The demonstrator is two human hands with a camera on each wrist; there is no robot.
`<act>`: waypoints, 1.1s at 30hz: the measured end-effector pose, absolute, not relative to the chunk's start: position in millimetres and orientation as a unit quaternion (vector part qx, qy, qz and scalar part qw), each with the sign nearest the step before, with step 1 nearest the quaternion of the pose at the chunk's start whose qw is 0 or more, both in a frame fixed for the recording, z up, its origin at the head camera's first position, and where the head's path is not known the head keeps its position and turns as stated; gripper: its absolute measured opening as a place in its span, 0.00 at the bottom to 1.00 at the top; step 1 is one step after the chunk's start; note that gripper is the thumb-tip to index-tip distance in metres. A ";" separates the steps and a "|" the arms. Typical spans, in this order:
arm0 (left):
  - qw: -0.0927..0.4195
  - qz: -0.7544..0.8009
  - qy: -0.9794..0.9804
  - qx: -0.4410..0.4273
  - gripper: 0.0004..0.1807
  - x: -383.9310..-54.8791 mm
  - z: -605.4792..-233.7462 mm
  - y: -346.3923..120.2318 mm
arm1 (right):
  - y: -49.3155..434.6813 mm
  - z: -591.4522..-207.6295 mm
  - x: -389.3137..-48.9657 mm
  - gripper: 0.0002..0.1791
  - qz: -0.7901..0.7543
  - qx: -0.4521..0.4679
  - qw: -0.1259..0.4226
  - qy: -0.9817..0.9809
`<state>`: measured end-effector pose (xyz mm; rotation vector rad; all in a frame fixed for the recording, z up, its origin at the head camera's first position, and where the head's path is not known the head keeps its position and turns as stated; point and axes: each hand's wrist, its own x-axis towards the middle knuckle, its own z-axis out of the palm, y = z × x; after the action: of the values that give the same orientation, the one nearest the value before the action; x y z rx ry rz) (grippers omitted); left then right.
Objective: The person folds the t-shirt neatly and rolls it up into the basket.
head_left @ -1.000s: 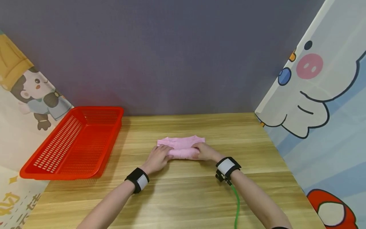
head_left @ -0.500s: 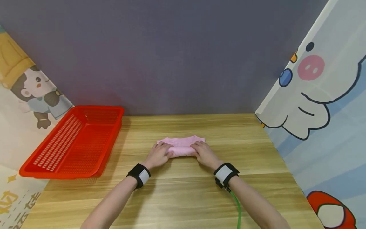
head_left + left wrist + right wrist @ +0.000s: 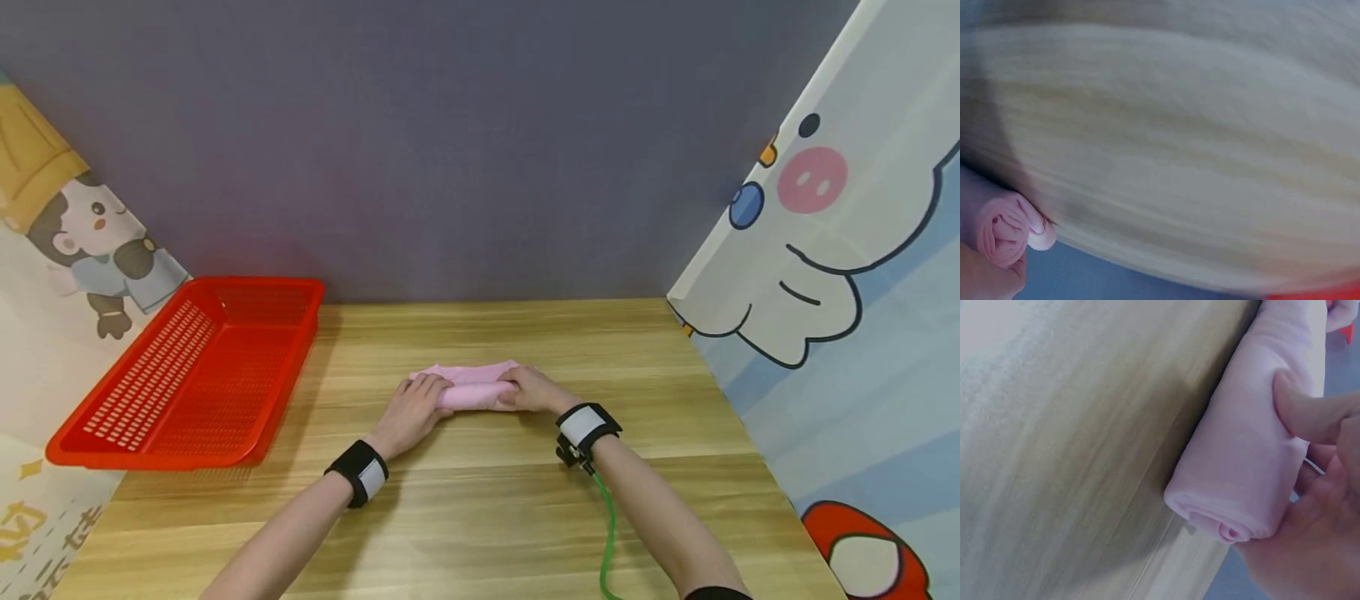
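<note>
A pink cloth point(image 3: 472, 396) lies on the wooden table, its near part rolled into a thick tube and a short flat strip spread beyond it. My left hand point(image 3: 411, 410) grips the left end of the roll. In the left wrist view the spiral end of the rolled cloth point(image 3: 1004, 231) sits between thumb and fingers point(image 3: 1041, 239). On the opposite end, my right hand point(image 3: 534, 392) holds the roll. The right wrist view shows that thumb pressing into the side of the cloth point(image 3: 1235, 450), with the other fingers partly hidden behind it.
A red plastic basket point(image 3: 247, 367) with perforated sides stands at the table's left. A grey panel point(image 3: 480, 150) rises behind the table point(image 3: 480, 517), and cartoon-printed sheets flank both sides. From the right wristband point(image 3: 588, 425) a green cable point(image 3: 609, 533) trails down.
Half a second ago my right fingers lay over the top of the roll; now the right thumb is back on its near side. The left hand stays at its end.
</note>
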<state>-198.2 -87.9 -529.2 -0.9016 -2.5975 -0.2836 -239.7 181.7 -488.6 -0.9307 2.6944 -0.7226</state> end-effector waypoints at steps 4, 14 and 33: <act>0.152 -0.152 -0.930 -0.299 0.19 -200.7 -527.5 -85.0 | 180.9 -487.6 -236.8 0.14 -0.248 -0.293 0.102 0.918; 0.051 -0.214 -0.943 -0.250 0.19 -213.2 -512.1 -79.3 | 179.4 -506.2 -215.1 0.31 -0.137 -0.267 -0.049 0.953; 0.178 -0.088 -0.934 -0.297 0.26 -211.1 -528.8 -87.6 | 171.5 -499.6 -242.1 0.15 -0.199 -0.239 0.026 0.950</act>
<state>-211.1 -87.6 -528.8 -0.8402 -2.6429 -0.2503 -242.1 171.5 -499.6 -0.7383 2.9366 -0.6152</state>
